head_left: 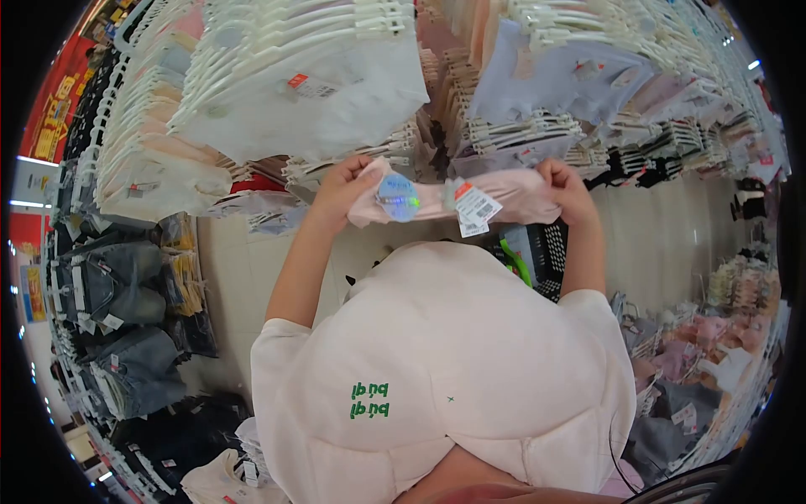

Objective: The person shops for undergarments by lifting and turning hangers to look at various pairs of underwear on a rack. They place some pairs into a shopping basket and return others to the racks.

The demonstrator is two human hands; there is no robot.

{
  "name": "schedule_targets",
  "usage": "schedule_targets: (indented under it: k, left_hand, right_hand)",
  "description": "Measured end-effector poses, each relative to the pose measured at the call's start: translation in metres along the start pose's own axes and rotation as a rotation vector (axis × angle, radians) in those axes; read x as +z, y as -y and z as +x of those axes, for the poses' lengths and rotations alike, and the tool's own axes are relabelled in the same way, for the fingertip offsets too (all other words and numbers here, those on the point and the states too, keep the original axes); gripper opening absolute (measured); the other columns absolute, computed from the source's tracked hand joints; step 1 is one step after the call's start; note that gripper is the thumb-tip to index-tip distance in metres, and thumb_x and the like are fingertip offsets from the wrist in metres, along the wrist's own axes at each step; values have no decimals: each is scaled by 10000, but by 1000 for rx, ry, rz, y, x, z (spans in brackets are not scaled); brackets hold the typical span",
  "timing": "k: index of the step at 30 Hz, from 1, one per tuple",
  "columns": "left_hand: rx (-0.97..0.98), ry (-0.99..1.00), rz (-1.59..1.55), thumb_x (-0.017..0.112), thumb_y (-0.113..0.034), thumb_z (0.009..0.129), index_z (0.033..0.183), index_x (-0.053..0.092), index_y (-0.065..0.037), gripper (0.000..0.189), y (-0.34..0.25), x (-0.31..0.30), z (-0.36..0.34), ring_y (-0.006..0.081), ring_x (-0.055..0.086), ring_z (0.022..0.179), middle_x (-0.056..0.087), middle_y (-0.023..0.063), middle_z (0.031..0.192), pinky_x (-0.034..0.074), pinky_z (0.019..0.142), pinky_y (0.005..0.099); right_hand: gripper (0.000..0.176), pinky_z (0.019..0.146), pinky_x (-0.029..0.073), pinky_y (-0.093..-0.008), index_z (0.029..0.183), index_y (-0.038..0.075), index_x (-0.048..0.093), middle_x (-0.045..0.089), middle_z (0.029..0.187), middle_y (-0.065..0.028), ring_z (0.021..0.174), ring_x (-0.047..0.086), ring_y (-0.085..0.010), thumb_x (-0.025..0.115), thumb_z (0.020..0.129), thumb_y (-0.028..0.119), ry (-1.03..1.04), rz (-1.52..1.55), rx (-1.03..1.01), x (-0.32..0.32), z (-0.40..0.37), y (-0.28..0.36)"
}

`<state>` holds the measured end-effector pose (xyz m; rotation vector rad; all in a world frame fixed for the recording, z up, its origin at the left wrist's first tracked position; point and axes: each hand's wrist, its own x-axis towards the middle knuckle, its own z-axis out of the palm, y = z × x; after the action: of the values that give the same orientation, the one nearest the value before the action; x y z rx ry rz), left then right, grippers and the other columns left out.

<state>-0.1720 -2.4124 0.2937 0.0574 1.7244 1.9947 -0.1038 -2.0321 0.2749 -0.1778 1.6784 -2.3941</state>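
A pale pink bandeau-like garment (520, 190) is stretched sideways between both hands in front of my chest. My left hand (344, 191) pinches its left end, near a round blue sticker (397, 198). At the other end, my right hand (562, 189) grips the upper corner with closed fingers. White price tags with barcodes (477, 208) hang from the garment's middle. Just beyond it are rows of light underwear (319, 92) on white hangers. Whether the garment has a hanger on it cannot be seen.
Lilac pieces on hangers (554, 71) fill the rack ahead on the right. To the left hang denim clothes (126, 281). More pink and grey underwear (680, 361) hangs at the right. Below the garment, a black perforated basket (550, 256) with a green-edged item is partly hidden.
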Motion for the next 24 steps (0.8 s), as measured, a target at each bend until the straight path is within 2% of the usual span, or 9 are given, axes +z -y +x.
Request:
schedule_targets:
  k: [3,4,6,7,12,16,20,21,24]
  left_hand:
    - [189,-173,87,571,-114,877,1009,540,-7,173,2,-3,-17,108,566,781,601,44,922,466,683,236]
    - [199,-184,86,571,-114,877,1009,540,-7,173,6,-7,-22,108,566,781,601,44,922,466,683,236]
    - [474,-333,333,553,-129,889,984,531,1,163,17,-14,-34,113,568,745,612,63,867,459,659,245]
    - [483,-345,331,553,-129,889,984,531,1,163,17,-15,-42,113,568,745,612,63,867,459,659,245]
    - [561,-559,840,532,-103,883,984,512,-7,141,4,-15,-73,115,542,644,581,89,755,431,586,250]
    - [529,-659,828,531,-98,882,987,516,-11,137,-6,-33,-92,94,541,642,592,84,773,430,578,241]
    - [212,-505,351,555,-117,879,997,523,-14,160,-33,-49,-117,67,553,682,610,63,803,444,587,228]
    - [116,-423,110,565,-123,876,1000,527,-15,169,-37,-56,-119,60,550,691,609,51,810,446,589,220]
    - [203,-380,37,562,-143,877,1017,522,-36,180,-39,-80,-117,78,580,694,614,67,789,453,566,219]
  right_hand:
    - [299,599,377,-197,795,90,452,491,785,23,710,461,-53,730,689,56,-87,-538,125,8,4,-17]
    - [262,566,407,-240,871,50,508,527,754,14,708,497,-68,710,706,76,-46,-740,-89,6,9,-38]
    - [260,570,422,-273,904,32,544,558,735,-19,689,525,-103,704,712,103,-11,-767,46,13,11,-60]
    - [274,575,436,-305,937,14,581,590,716,-51,670,553,-137,698,719,130,11,-792,189,19,13,-67]
    - [229,620,452,-357,916,23,640,619,727,-156,656,593,-276,629,784,210,238,-1006,158,45,33,-91]
    - [226,634,455,-391,885,34,649,621,749,-179,695,594,-340,558,834,235,379,-1179,153,69,57,-80]
    - [216,670,455,-429,938,48,650,629,832,-173,757,594,-356,552,818,198,720,-1516,29,123,87,-32]
    - [234,684,457,-426,985,42,636,628,869,-172,766,594,-352,566,811,181,724,-1452,-171,156,92,0]
    - [333,760,460,-409,1103,19,585,617,966,-162,843,584,-342,601,792,135,658,-1229,-548,272,102,99]
